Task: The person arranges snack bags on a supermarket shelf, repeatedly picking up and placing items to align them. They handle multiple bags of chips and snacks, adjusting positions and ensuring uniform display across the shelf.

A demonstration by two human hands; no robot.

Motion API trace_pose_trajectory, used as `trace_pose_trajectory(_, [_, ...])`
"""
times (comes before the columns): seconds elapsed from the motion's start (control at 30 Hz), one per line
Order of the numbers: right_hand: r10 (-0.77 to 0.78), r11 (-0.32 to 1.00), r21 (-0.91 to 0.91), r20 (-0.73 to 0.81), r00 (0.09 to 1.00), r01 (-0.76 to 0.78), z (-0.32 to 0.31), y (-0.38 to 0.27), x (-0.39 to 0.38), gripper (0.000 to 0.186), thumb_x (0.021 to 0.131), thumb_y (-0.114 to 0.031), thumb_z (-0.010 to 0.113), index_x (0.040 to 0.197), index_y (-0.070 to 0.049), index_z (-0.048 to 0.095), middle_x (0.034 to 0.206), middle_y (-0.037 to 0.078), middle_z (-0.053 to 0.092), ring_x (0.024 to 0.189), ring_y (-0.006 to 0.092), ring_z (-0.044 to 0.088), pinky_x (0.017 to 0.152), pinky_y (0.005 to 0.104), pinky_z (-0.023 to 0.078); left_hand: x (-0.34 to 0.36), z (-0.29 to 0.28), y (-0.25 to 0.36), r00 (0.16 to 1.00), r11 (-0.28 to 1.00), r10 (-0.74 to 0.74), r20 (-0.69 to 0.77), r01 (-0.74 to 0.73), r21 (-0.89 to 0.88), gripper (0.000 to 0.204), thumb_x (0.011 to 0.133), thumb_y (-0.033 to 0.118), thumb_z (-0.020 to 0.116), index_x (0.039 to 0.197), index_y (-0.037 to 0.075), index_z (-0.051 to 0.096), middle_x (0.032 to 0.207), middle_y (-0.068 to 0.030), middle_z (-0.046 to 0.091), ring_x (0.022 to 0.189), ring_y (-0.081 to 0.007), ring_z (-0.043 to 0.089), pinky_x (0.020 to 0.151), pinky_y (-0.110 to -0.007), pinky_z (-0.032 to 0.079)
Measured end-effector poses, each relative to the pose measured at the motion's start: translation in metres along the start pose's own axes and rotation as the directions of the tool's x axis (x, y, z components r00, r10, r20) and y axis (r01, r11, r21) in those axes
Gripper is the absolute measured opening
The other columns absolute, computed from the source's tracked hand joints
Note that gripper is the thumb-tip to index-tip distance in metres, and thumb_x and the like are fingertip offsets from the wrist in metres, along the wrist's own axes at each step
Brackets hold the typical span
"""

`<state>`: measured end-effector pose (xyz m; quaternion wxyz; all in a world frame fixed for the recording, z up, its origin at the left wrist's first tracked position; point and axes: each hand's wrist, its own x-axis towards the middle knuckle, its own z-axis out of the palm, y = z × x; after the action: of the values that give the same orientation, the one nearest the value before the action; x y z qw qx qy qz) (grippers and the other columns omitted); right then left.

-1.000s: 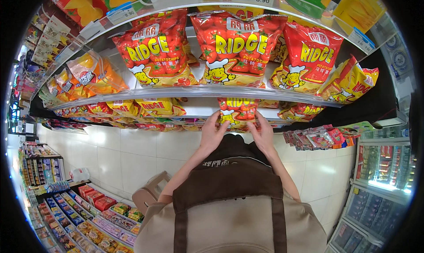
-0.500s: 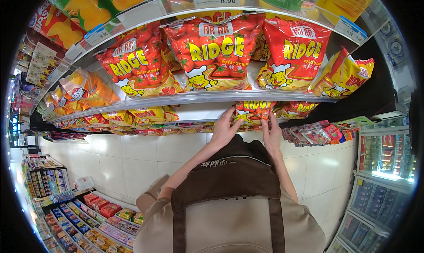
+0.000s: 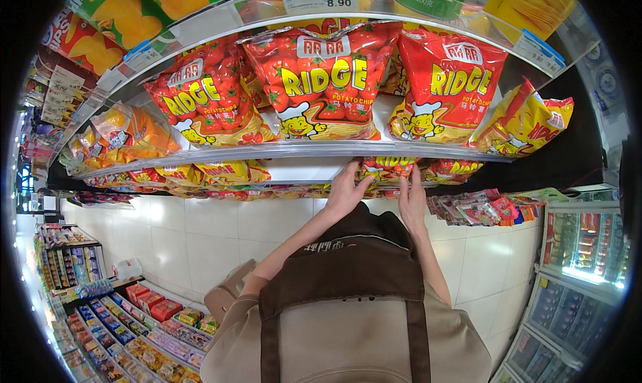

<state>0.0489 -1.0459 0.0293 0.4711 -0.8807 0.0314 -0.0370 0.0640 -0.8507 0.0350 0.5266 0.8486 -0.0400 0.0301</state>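
A red and yellow bag of potato chips (image 3: 386, 170) is on the second shelf, its top hidden under the shelf above. My left hand (image 3: 346, 190) grips its left edge, with the thumb across the front and the fingers behind. My right hand (image 3: 410, 194) closes on the lower right side, thumb and fingers against the packet. Another chip bag (image 3: 451, 170) stands just right of it. To the left, beyond a bare strip of shelf (image 3: 301, 170), several yellow and red chip bags (image 3: 231, 172) lean in a row.
The upper shelf's clear front lip (image 3: 321, 149) runs right above my hands. Larger red chip bags (image 3: 321, 82) stand on that shelf. Small hanging packets (image 3: 478, 208) stick out at right. Drink coolers (image 3: 582, 249) line the right side; a snack rack (image 3: 147, 329) stands lower left.
The held chip bag has shifted slightly farther under the upper shelf, so less of its front shows. My hands have moved a little with it, still on both sides.
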Motion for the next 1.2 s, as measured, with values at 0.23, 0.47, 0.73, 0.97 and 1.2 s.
trace_pose_trajectory(0.23, [-0.002,0.998,0.061,0.038,0.999,0.000,0.003,0.004,0.004,0.053,0.103,-0.024,0.045,0.145,0.003,0.029,0.130,0.030,0.053,0.117,0.0444,0.054,0.095,0.0468,0.043,0.003,0.003,0.001,1.000,0.999,0.009,-0.004,-0.009,0.048,0.049,0.087,0.022,0.070,0.125,-0.003,0.051,0.109,-0.0259,0.064,0.099,-0.0454,0.061,0.083,-0.048,0.050])
trace_pose_trajectory(0.47, [-0.064,0.998,0.025,0.004,0.998,0.064,0.009,0.021,0.005,0.052,0.103,-0.022,0.044,0.146,0.003,0.028,0.131,0.030,0.051,0.119,0.0434,0.052,0.097,0.0454,0.042,0.003,0.005,-0.002,1.000,0.996,-0.022,-0.002,0.022,0.087,0.050,0.086,0.023,0.071,0.124,-0.004,0.052,0.107,-0.0248,0.065,0.098,-0.0422,0.062,0.083,-0.046,0.050])
trace_pose_trajectory(0.73, [-0.055,0.996,0.069,0.015,0.998,0.054,0.005,0.025,-0.003,0.054,0.103,-0.023,0.045,0.146,0.004,0.029,0.134,0.028,0.050,0.121,0.0380,0.053,0.099,0.0413,0.041,-0.004,0.013,-0.014,0.997,0.998,0.055,-0.049,-0.053,0.024,0.049,0.085,0.020,0.071,0.123,-0.004,0.052,0.113,-0.0246,0.062,0.105,-0.0415,0.060,0.087,-0.043,0.049])
trace_pose_trajectory(0.97, [-0.134,0.984,0.111,-0.063,0.989,0.140,-0.015,-0.015,-0.023,0.055,0.100,-0.010,0.047,0.150,0.000,0.026,0.152,0.020,0.034,0.139,0.0294,0.036,0.113,0.0374,0.028,-0.014,0.006,-0.013,0.996,0.994,0.077,-0.051,-0.072,0.087,0.057,0.085,0.023,0.070,0.129,-0.004,0.045,0.124,-0.0252,0.054,0.115,-0.0430,0.052,0.096,-0.045,0.045])
trace_pose_trajectory(1.2, [-0.330,0.939,0.126,0.065,0.942,0.320,-0.017,-0.011,-0.047,0.020,0.092,0.000,0.050,0.108,0.000,0.062,0.097,0.015,0.065,0.090,0.0275,0.064,0.087,0.0373,0.048,-0.050,-0.030,-0.025,0.987,0.994,-0.106,-0.123,0.104,-0.025,0.054,0.090,0.015,0.066,0.139,0.006,0.044,0.139,-0.0188,0.048,0.116,-0.0314,0.056,0.088,-0.038,0.052])
